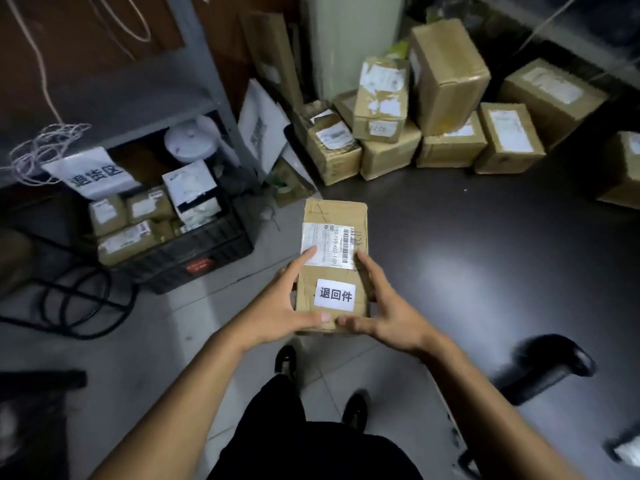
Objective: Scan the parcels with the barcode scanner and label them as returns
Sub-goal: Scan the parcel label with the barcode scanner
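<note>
A small brown cardboard parcel [334, 213] is held in the air at the middle of the head view, above the edge of a dark table [485, 244]. It carries a shipping label with a barcode [329, 245] and a white return sticker [335, 295] with black characters near its close end. My left hand [282, 303] grips its left side, thumb at the near edge. My right hand [388, 306] grips its right side. The black barcode scanner [550, 367] lies on the table at the lower right, blurred.
A black crate [194, 261] full of several labelled parcels stands on the floor at the left, under a grey shelf with a white sign [91, 174]. Several cardboard boxes [446, 77] are piled at the table's far side. Black cables [79, 303] loop on the floor.
</note>
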`<state>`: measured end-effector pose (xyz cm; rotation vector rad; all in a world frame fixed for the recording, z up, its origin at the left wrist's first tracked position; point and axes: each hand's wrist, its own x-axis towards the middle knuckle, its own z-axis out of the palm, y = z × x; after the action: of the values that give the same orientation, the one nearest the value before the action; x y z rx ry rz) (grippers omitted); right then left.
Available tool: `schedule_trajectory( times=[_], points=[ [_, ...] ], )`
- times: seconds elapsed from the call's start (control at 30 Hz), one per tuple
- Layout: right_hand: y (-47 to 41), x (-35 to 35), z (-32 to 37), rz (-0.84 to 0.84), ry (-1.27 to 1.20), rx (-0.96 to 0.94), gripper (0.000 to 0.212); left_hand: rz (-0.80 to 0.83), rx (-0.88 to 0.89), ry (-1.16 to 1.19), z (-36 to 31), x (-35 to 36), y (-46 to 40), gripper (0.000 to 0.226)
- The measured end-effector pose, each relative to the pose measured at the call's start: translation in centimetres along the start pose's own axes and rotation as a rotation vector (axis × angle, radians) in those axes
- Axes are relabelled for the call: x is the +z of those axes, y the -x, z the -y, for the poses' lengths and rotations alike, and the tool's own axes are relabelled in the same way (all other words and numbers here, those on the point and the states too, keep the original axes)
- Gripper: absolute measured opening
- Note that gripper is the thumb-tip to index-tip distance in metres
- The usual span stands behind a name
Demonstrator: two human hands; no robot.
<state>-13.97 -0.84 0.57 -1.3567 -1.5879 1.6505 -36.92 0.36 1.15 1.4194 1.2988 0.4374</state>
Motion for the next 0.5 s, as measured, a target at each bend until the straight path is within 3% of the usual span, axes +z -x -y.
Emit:
schedule_trajectory(
  times=[0.5],
  points=[
    [-17.2,19.6,8.9,0.321,0.153,0.031,0.115,-0.267,-0.085,0.182,12.8,-20.6,8.5,0.103]
  ],
)
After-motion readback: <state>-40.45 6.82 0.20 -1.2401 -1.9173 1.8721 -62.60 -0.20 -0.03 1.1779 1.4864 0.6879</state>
